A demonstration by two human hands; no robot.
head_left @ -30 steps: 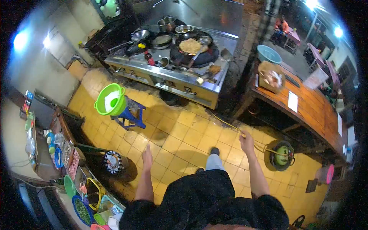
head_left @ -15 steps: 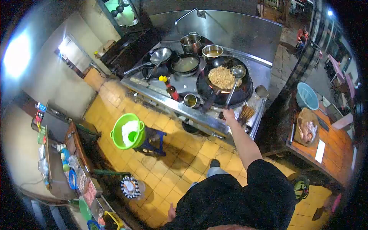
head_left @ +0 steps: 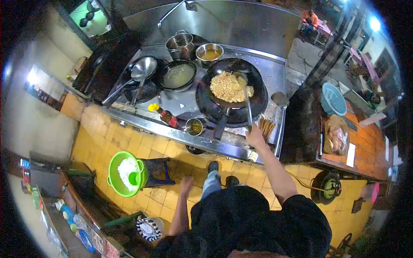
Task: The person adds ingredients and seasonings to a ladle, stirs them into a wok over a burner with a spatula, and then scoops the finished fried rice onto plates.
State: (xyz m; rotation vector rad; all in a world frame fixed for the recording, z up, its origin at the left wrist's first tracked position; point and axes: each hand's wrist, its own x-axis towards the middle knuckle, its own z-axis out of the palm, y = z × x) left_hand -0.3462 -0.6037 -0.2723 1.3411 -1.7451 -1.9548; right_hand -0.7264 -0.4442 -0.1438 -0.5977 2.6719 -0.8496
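My right hand [head_left: 254, 136] is closed around the handle of a long metal ladle [head_left: 249, 107]. The ladle's bowl rests in the wok [head_left: 221, 109], against the right side of a heap of golden-brown food [head_left: 228, 88] that looks like fried rice. Toward the stove's front edge points the wok's dark handle [head_left: 221, 124], with no hand on it. My left hand [head_left: 186, 185] hangs in front of the stove, above the floor, apart from everything; its fingers are too blurred to make out. A small metal pot [head_left: 195, 127] and a sauce bottle with a yellow cap [head_left: 167, 117] stand left of the wok.
Behind are a tall pot [head_left: 180, 46], a bowl of broth [head_left: 210, 53], a pan of liquid [head_left: 178, 76] and a strainer [head_left: 143, 69]. A green basin [head_left: 112, 176] of white food sits on a stool at left. At right, a wooden table [head_left: 365, 148] holds a blue basin [head_left: 333, 99].
My left hand has come up and forward from beside my body. The ladle's bowl has moved into the upper right part of the food. My view has shifted, bringing the stove leftward.
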